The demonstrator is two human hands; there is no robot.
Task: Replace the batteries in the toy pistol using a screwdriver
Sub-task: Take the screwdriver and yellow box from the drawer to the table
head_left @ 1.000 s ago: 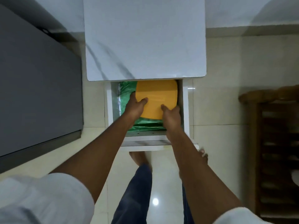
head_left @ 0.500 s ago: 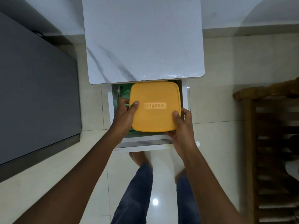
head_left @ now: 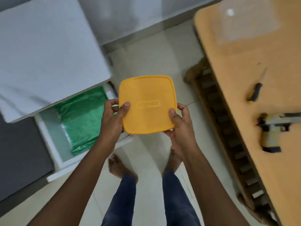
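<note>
A square box with a yellow lid [head_left: 147, 104] is held level in front of me, above the floor. My left hand [head_left: 112, 118] grips its left edge, thumb on the lid. My right hand [head_left: 180, 123] grips its right edge the same way. On the wooden table [head_left: 241, 75] at the right lie a screwdriver [head_left: 254, 93] with a black and yellow handle and the toy pistol [head_left: 273, 129], grey and black, partly blurred. What the box holds is hidden.
A white cabinet [head_left: 44, 51] stands at the left with its drawer [head_left: 53, 144] pulled out; a green bag [head_left: 83, 118] lies inside. A clear plastic container [head_left: 247, 18] sits at the table's far end. A slatted wooden chair [head_left: 228, 136] stands between me and the table. My bare feet are on the tiled floor.
Both hands lifted the yellow-lidded box out of the drawer and carried it rightward. My view turned right, so the wooden table with the screwdriver and pistol came into sight.
</note>
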